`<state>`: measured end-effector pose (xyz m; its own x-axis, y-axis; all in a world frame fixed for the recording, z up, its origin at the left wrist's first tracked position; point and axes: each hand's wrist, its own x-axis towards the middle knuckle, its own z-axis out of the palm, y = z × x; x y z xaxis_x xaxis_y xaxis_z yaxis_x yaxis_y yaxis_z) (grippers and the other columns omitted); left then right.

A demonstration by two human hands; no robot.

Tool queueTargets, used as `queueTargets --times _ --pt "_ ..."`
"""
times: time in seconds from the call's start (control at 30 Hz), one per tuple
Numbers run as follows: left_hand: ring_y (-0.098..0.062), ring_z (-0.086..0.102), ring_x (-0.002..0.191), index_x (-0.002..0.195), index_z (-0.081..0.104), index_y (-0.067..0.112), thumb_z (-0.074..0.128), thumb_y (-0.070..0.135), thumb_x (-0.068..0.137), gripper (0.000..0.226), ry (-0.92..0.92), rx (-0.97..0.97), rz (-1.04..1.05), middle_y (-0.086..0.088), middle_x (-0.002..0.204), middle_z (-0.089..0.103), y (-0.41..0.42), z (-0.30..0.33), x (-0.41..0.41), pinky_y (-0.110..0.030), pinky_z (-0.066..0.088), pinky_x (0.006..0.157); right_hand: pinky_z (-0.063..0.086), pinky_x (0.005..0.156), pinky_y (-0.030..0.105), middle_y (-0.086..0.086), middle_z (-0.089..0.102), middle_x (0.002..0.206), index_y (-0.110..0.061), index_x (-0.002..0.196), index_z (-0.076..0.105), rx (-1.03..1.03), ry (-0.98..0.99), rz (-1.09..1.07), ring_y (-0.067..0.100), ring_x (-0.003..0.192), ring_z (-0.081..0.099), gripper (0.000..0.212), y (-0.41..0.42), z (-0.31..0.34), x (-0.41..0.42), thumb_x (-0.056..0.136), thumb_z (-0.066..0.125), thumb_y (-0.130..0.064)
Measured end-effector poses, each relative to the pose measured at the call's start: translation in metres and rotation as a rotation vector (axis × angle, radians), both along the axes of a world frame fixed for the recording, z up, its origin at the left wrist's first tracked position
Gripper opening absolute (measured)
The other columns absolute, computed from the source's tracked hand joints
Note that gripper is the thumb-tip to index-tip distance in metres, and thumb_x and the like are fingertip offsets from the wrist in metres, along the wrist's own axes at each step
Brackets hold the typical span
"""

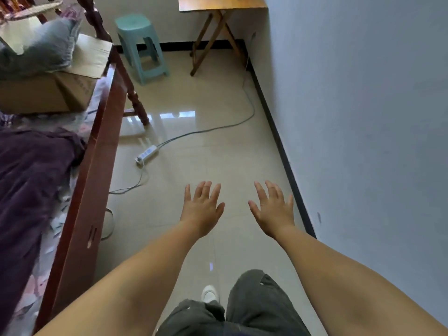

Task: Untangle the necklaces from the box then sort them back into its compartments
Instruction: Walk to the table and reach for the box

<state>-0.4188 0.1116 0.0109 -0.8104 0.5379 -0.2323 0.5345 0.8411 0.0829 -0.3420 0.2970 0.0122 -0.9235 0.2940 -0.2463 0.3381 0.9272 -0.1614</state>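
My left hand [202, 208] and my right hand [274, 209] are stretched out in front of me over the tiled floor, backs up, fingers spread, holding nothing. They hang side by side, a hand's width apart. No necklaces and no compartment box show anywhere in the head view.
A wooden bed frame [97, 166] with purple bedding runs along the left, with a cardboard box [48, 93] on it. A power strip [146, 154] and its cable lie on the floor. A green plastic stool [141, 48] and a folding wooden table [221, 6] stand at the far wall. A wall [363, 117] closes the right side.
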Motion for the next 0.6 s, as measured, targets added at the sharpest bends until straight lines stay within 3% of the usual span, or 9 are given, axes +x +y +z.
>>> queueTargets --times 0.2,0.6 --pt "-0.024 0.000 0.145 0.147 -0.001 0.022 0.013 0.048 0.096 0.059 0.046 -0.017 -0.074 -0.007 0.158 0.008 0.061 -0.009 -0.143 -0.052 -0.009 0.112 0.003 0.113 0.059 0.006 0.010 0.159 -0.029 0.149 0.005 -0.008 0.014 -0.033 0.024 0.147 0.006 0.060 0.068 -0.008 -0.139 0.097 0.023 -0.051" --pt "-0.023 0.000 0.144 0.148 0.000 0.019 0.017 0.045 0.097 0.059 0.039 0.047 0.103 -0.008 0.157 0.009 0.211 0.007 -0.420 -0.052 -0.008 0.112 0.001 0.114 0.057 0.004 0.008 0.160 -0.030 0.150 0.007 -0.045 0.025 0.037 0.020 0.147 0.002 0.059 0.217 0.013 -0.439 0.097 0.026 -0.048"
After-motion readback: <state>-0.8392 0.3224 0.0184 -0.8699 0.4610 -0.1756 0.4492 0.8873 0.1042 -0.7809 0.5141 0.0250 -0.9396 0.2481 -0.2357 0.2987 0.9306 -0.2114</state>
